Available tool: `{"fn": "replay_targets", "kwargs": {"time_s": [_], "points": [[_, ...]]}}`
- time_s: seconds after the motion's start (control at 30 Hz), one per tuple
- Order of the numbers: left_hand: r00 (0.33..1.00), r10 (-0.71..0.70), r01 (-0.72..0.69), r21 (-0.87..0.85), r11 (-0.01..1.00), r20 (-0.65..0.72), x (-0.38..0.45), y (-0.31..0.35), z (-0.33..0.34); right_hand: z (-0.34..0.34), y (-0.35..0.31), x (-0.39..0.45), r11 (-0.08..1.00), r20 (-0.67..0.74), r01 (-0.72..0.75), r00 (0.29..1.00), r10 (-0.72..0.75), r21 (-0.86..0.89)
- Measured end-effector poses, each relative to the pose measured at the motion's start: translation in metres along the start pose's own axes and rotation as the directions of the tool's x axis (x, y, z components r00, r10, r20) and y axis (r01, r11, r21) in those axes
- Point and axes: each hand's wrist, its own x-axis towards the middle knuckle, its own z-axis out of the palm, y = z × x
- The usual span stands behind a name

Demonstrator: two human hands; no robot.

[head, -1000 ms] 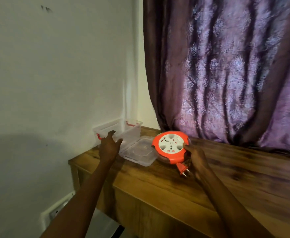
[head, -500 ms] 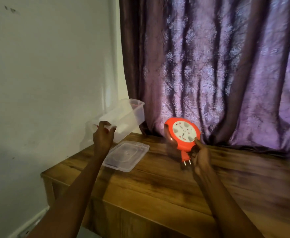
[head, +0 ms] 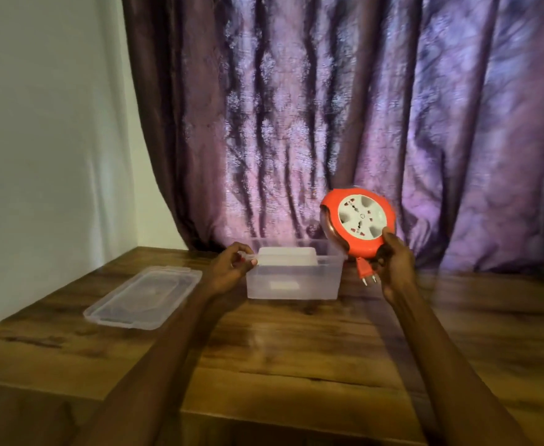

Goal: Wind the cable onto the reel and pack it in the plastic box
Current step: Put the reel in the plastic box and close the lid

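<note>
the right hand (head: 396,263) grips the orange cable reel (head: 357,225) by its lower rim, fingers curled round the edge, and holds it tilted in the air above and just to the right of the plastic box (head: 293,281). the white socket face looks toward the camera, and the orange plug (head: 365,272) dangles below the reel beside the palm. no loose cable trails over the table (head: 296,349), so the winding looks finished and the short hanging end is likely all that is left out. holding the reel by the rim leaves its flat back free to go down first into the box.

the left hand (head: 232,268) pinches the box at its left end, fingers curled on the handle or rim there; blur hides which. that grip seems meant to steady the light, open box so it will not slide when the reel drops in. the box stands toward the back edge of the table, near the middle, close to the purple curtain (head: 328,107).

the clear lid (head: 145,297) lies flat nearer the left edge, apart from the box, out of the way until closing. packing is the step in hand; the plug could snag on the box wall.
</note>
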Motion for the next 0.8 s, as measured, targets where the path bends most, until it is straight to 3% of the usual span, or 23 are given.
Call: {"fn": "replay_targets", "kwargs": {"time_s": [0.13,0.3,0.53,0.67,0.8], "points": [[0.987,-0.078,0.122,-0.326,0.938,0.144,-0.012,-0.004,0.033,-0.012,-0.017,0.012,0.983,0.028,0.053,0.998,-0.049,-0.178],[0.969,-0.098,0.182,-0.382,0.906,0.229,-0.011,-0.02,0.046,-0.007,-0.022,0.024,0.906,0.142,0.088,0.989,-0.031,-0.415],[0.967,-0.131,0.201,-0.338,0.92,0.218,-0.011,-0.034,0.047,0.02,-0.018,0.032,0.767,0.382,0.198,0.922,0.066,-0.61],[0.989,-0.066,0.085,-0.148,0.985,0.131,-0.013,-0.035,0.047,0.036,-0.011,0.036,0.649,0.439,0.229,0.88,0.181,-0.726],[0.996,-0.039,0.045,-0.077,0.996,0.083,-0.015,-0.038,0.049,0.039,0.0,0.039,0.549,0.447,0.21,0.826,0.343,-0.809]]}}
